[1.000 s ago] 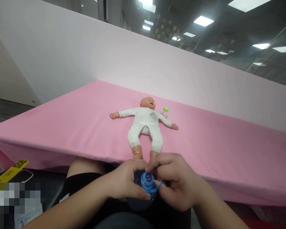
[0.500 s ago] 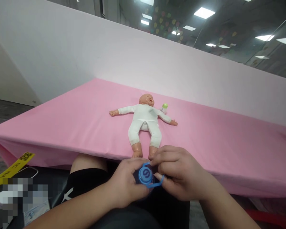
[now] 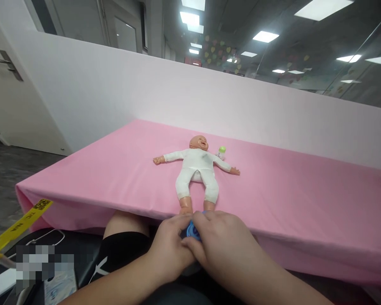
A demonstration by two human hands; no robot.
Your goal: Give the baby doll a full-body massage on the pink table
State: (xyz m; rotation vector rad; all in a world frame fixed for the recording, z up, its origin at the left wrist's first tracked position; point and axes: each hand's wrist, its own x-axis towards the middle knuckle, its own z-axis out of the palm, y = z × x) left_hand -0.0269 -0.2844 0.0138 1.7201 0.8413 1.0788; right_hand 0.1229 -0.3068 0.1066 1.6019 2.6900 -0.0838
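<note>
A dark bottle with a blue cap (image 3: 193, 231) is low in the middle, above my lap. My left hand (image 3: 169, 243) is wrapped round its left side. My right hand (image 3: 220, 239) lies over the cap from the right, fingers closed on it, hiding much of the cap and most of the bottle. Just beyond my hands a baby doll (image 3: 198, 163) in white lies on its back on the pink cloth (image 3: 114, 169), feet toward me. By the doll's outstretched arm is a small bottle with a green top (image 3: 222, 151).
A white wall (image 3: 257, 110) rises behind the pink cloth. At the lower left are a yellow tag (image 3: 22, 224), a white cable and a patterned card-like item (image 3: 60, 288) on a dark surface. A door (image 3: 15, 97) stands far left.
My right hand has moved left over the blue cap, covering its loop and more of the cap. The view has tilted up, showing more of the door and wall.
</note>
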